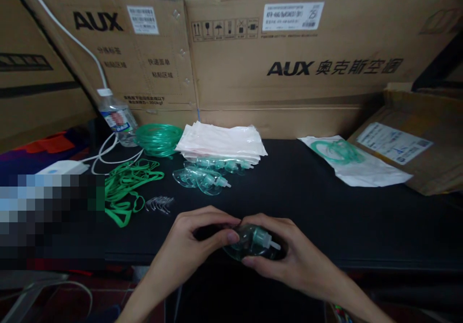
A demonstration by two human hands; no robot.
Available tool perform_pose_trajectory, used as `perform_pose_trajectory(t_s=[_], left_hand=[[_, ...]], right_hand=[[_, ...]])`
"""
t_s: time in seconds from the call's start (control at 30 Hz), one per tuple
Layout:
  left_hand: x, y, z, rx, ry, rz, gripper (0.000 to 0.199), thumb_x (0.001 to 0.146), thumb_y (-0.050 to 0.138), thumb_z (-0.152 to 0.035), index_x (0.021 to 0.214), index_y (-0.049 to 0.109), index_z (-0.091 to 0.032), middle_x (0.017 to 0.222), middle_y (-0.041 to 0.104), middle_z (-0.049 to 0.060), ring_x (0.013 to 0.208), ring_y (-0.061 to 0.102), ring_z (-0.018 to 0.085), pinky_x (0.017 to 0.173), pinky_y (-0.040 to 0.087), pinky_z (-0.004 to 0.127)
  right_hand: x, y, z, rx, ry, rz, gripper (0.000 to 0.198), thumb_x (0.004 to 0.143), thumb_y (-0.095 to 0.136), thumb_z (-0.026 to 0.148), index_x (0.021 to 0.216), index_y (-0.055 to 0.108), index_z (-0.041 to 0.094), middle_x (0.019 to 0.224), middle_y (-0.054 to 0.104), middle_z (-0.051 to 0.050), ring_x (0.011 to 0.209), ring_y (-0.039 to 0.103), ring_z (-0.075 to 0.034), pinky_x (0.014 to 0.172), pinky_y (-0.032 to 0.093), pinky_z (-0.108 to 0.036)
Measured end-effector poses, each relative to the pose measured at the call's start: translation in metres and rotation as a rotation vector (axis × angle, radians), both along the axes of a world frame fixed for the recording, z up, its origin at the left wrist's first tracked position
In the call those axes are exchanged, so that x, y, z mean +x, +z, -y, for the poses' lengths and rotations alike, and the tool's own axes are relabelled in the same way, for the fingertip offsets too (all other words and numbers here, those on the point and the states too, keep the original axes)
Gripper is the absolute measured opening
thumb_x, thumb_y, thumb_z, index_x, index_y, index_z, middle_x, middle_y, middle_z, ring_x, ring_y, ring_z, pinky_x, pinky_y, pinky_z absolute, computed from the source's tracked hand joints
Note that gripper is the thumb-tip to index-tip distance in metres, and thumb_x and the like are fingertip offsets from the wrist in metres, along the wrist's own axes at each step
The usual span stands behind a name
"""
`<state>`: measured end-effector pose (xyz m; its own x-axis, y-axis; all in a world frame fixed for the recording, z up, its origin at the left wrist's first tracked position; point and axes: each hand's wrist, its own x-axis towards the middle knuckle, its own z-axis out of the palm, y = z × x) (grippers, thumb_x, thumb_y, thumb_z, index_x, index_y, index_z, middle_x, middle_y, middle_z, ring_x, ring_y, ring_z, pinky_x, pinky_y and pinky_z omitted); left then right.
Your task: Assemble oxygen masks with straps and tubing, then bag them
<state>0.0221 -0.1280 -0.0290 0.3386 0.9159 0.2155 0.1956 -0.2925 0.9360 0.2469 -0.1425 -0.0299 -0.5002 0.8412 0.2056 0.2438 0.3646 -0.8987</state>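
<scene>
Near the front edge of the black table, I hold a clear green oxygen mask (246, 241) between both hands. My left hand (202, 231) pinches the mask's left side between thumb and fingers. My right hand (280, 248) wraps round the other side, thumb below and fingers above. The mask's pale connector (263, 238) points right, and its far edge is hidden by my fingers. Beyond my hands lie several similar masks (204, 178). Thin curved clear or silvery strips (159, 204) and a heap of green elastic straps (126, 183) are to the left.
Behind the masks sits a stack of white packets (222, 142), beside coiled green tubing (159, 139) and a plastic bottle (117, 118). A packet with green tubing (365, 171) lies right, by an open carton (430, 135). Large cardboard boxes (231, 82) wall the back. A white cable (103, 152) runs left.
</scene>
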Motion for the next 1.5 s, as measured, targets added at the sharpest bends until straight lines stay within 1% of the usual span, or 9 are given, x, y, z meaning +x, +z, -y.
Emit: perform_pose_trajectory(t_s=[0.5,0.67,0.8,0.87,1.0,1.1,1.23,1.33,1.5], left_hand=[[-0.001,-0.004,0.002,-0.022,0.034,-0.046,0.014,0.089,0.076,-0.035,0.101,0.082,-0.029,0.095,0.077,0.001,0.090,0.072,0.017,0.081,0.054,0.023],[0.003,-0.011,-0.001,-0.141,0.172,-0.021,0.023,0.077,0.085,-0.039,0.091,0.077,-0.024,0.083,0.075,0.000,0.077,0.072,0.017,0.069,0.056,0.022],[0.011,-0.009,-0.003,-0.255,0.115,0.043,0.029,0.079,0.082,-0.046,0.092,0.076,-0.020,0.071,0.073,0.000,0.064,0.069,0.015,0.061,0.056,0.021],[0.017,-0.004,-0.004,-0.306,0.066,0.113,0.037,0.081,0.078,-0.052,0.099,0.077,-0.019,0.078,0.076,0.002,0.068,0.071,0.017,0.066,0.059,0.024],[0.025,0.005,-0.005,-0.351,0.050,0.218,0.047,0.079,0.080,-0.055,0.109,0.079,-0.019,0.107,0.080,0.008,0.099,0.075,0.026,0.086,0.061,0.032],[0.026,0.006,-0.006,-0.349,0.066,0.270,0.050,0.079,0.082,-0.050,0.121,0.077,-0.022,0.121,0.077,0.009,0.121,0.068,0.029,0.102,0.055,0.034],[0.025,0.001,-0.007,-0.385,0.146,0.353,0.058,0.077,0.086,-0.046,0.130,0.073,-0.024,0.124,0.077,0.009,0.129,0.064,0.029,0.114,0.046,0.036],[0.024,-0.004,-0.008,-0.408,0.202,0.428,0.060,0.071,0.090,-0.045,0.125,0.076,-0.022,0.125,0.076,0.011,0.126,0.066,0.030,0.117,0.044,0.040],[0.025,-0.005,-0.007,-0.431,0.284,0.534,0.051,0.068,0.093,-0.045,0.113,0.081,-0.022,0.126,0.076,0.011,0.134,0.060,0.031,0.122,0.036,0.042]], right_hand=[[0.000,0.001,-0.002,0.014,0.032,-0.069,0.036,0.088,0.075,0.009,0.116,0.068,0.030,0.109,0.072,0.005,0.100,0.066,-0.012,0.090,0.049,-0.022],[-0.001,-0.003,-0.005,0.103,0.006,-0.153,0.036,0.091,0.069,0.004,0.118,0.067,0.028,0.120,0.068,0.000,0.113,0.064,-0.015,0.100,0.048,-0.027],[-0.003,-0.011,-0.005,0.182,-0.047,-0.192,0.038,0.091,0.066,0.002,0.119,0.067,0.028,0.126,0.065,-0.003,0.118,0.063,-0.016,0.101,0.049,-0.029],[-0.003,-0.012,-0.004,0.218,-0.074,-0.180,0.043,0.089,0.069,0.003,0.123,0.064,0.030,0.128,0.063,-0.003,0.121,0.062,-0.016,0.104,0.048,-0.030],[-0.004,-0.008,-0.001,0.225,-0.116,-0.150,0.040,0.093,0.072,0.017,0.129,0.061,0.031,0.138,0.059,-0.005,0.131,0.057,-0.019,0.111,0.044,-0.033],[-0.008,-0.005,-0.001,0.236,-0.163,-0.188,0.025,0.104,0.055,0.021,0.124,0.066,0.032,0.137,0.062,-0.005,0.131,0.057,-0.018,0.113,0.043,-0.035],[-0.019,-0.009,-0.002,0.207,-0.285,-0.227,0.023,0.101,0.058,0.019,0.118,0.067,0.030,0.137,0.062,-0.005,0.132,0.057,-0.021,0.114,0.043,-0.037],[-0.027,-0.014,-0.004,0.098,-0.350,-0.347,0.034,0.094,0.067,0.019,0.125,0.061,0.029,0.136,0.063,-0.007,0.129,0.060,-0.022,0.111,0.046,-0.037],[-0.034,-0.011,-0.012,-0.158,-0.283,-0.570,0.039,0.084,0.079,0.026,0.119,0.063,0.024,0.103,0.075,-0.002,0.095,0.074,-0.019,0.089,0.057,-0.031]])
